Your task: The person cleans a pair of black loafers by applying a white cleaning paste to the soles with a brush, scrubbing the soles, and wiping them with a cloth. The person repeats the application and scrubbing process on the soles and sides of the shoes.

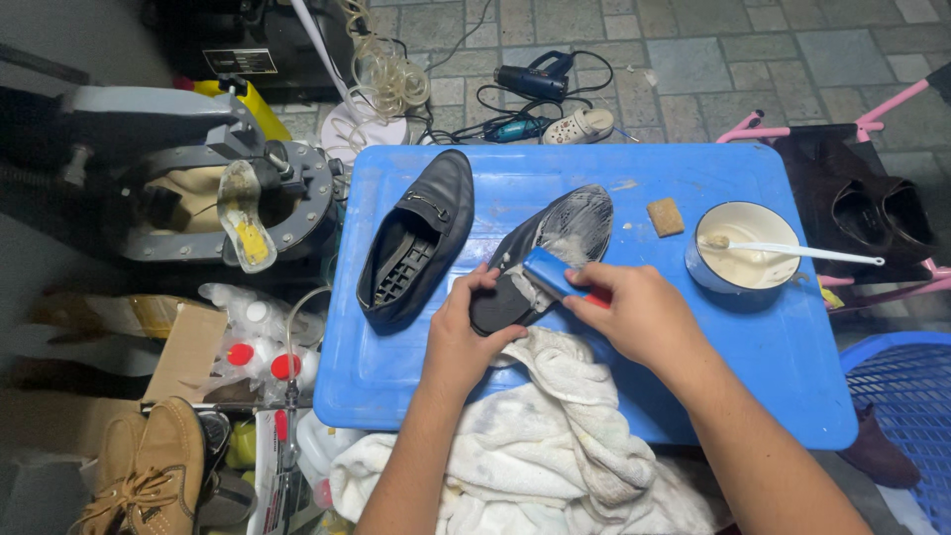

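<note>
A black shoe [570, 233] lies sole-up on the blue table [753, 367], its sole smeared with whitish paste. My left hand [466, 332] grips the heel end of this shoe. My right hand [634, 312] holds a blue and red brush [555, 275] pressed against the sole near the heel. A second black shoe [421, 233] lies on its side to the left, its ridged sole facing me. A white towel [555, 446] sits under my forearms at the table's near edge.
A white bowl [743, 233] of cream paste with a white spoon [812, 253] stands at the right, a tan sponge [666, 216] beside it. A grey shoe press [297, 198] stands left of the table. Tan shoes [149, 471], bottles, brown shoes [872, 213] and a blue basket [901, 386] surround it.
</note>
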